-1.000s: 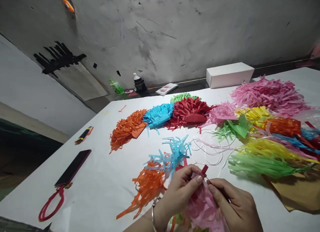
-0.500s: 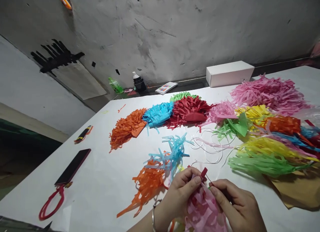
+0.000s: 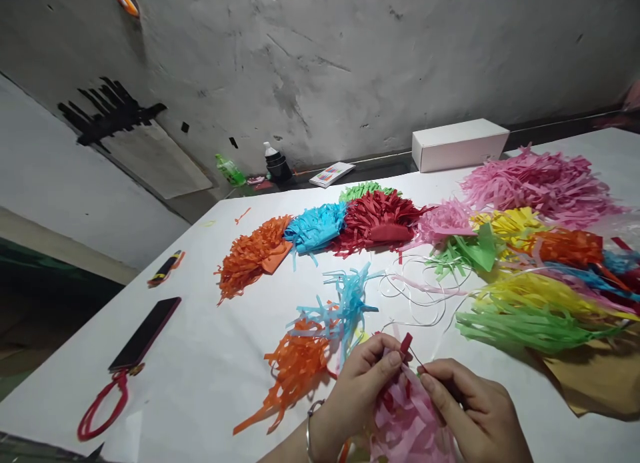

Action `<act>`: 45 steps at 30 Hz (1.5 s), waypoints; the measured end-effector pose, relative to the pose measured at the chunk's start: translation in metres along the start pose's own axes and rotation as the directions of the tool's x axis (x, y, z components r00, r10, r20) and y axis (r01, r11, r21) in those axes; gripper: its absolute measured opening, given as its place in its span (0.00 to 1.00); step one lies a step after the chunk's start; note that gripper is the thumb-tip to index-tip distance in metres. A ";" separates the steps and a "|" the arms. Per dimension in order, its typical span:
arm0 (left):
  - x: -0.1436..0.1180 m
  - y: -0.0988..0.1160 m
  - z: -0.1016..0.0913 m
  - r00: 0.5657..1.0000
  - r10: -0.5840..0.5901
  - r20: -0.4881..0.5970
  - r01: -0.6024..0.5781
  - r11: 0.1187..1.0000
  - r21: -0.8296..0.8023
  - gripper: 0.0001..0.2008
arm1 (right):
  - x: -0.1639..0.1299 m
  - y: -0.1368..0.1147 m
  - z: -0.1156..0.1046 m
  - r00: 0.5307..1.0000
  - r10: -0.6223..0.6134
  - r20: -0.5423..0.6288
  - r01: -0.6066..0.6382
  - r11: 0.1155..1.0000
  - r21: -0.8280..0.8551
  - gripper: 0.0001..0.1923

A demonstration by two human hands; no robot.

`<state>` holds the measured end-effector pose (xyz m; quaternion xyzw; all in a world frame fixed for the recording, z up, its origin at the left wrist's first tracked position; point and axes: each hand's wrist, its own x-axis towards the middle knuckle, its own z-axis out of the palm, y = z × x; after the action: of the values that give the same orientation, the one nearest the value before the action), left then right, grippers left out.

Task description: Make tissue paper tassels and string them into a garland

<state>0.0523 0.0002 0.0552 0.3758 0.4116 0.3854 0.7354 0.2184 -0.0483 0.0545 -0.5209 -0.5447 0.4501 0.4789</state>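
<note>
In the head view, the left hand (image 3: 367, 383) was closed in a pinch around the folded red top of a red paper tassel (image 3: 406, 344), holding it upright just above the table edge nearest the camera. The right hand (image 3: 467, 410) was closed too, thumb and forefinger nipping a thin white string (image 3: 419, 366) right beside that red top, with a loose pink fringed tissue tassel (image 3: 407, 423) bunched beneath both hands. The string trailed away in slack loops (image 3: 420, 296) over the white paper-covered table (image 3: 200, 356). Just left of the hands lay an orange fringed tassel (image 3: 295, 366) and a light blue fringed tassel (image 3: 345, 306), apparently already on the same line.

Judging by this, the step in hand was threading the string through the loop at the tassel's head. The next move would call for a steady pinch on the left and a fine, straight push of the string end on the right, since the tissue looks easy to tear.

Farther back stood a row of orange, blue, red, green and pink fringe piles (image 3: 350, 226), a white cardboard box (image 3: 460, 143), and at the left a dark phone with a red strap (image 3: 145, 333).
</note>
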 end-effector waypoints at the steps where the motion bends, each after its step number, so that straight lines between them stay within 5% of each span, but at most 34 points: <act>1: 0.000 -0.001 -0.001 1.000 0.002 0.001 -0.002 1.000 0.010 0.22 | 0.000 0.000 0.000 1.000 0.004 0.003 -0.004 1.000 -0.010 0.14; 6: 0.001 -0.001 -0.004 0.998 0.063 0.020 -0.065 0.990 0.126 0.22 | 0.001 0.002 -0.004 0.998 0.061 0.026 -0.059 0.996 -0.066 0.17; 10: 0.000 0.007 -0.008 0.975 0.140 0.171 -0.198 0.893 0.403 0.19 | 0.004 0.003 -0.005 0.978 0.157 0.135 -0.164 0.986 0.035 0.20; 15: -0.003 0.015 -0.013 0.926 0.211 0.312 -0.360 0.740 0.569 0.18 | 0.006 0.004 0.001 0.953 0.303 0.021 -0.300 0.931 0.205 0.20; 19: -0.004 0.016 -0.014 0.888 0.247 0.387 -0.448 0.650 0.614 0.16 | 0.008 0.005 0.003 0.938 0.305 0.167 -0.344 0.883 0.318 0.28; 24: -0.004 0.011 -0.015 0.863 0.300 0.407 -0.505 0.532 0.679 0.12 | 0.014 0.009 0.002 0.916 0.301 0.265 -0.375 0.878 0.297 0.24; 29: -0.004 -0.002 -0.012 0.831 0.309 0.462 -0.551 0.353 0.756 0.09 | 0.016 0.018 0.000 0.989 0.140 -0.036 -0.134 0.979 0.152 0.16; 33: 0.008 0.004 -0.013 0.782 0.140 0.607 -0.615 0.324 0.719 0.09 | 0.014 0.024 -0.006 0.951 0.210 -0.226 -0.098 0.900 0.426 0.12; 38: 0.053 0.025 -0.039 0.901 0.301 0.312 -0.348 0.075 0.934 0.12 | 0.012 0.026 -0.012 0.926 0.279 -0.253 -0.094 0.822 0.562 0.16; 41: 0.078 0.025 -0.060 0.908 0.348 0.234 -0.249 -0.002 0.969 0.08 | 0.009 0.031 -0.015 0.929 0.307 -0.208 -0.160 0.837 0.523 0.18; 45: 0.085 0.027 -0.071 0.893 0.401 0.206 -0.230 0.012 0.973 0.11 | 0.007 0.036 -0.019 0.934 0.303 -0.191 -0.198 0.881 0.431 0.19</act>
<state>0.0124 0.1023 0.0248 0.8236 0.5118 0.1864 0.1583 0.2417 -0.0401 0.0214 -0.5301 -0.3017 0.5414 0.5787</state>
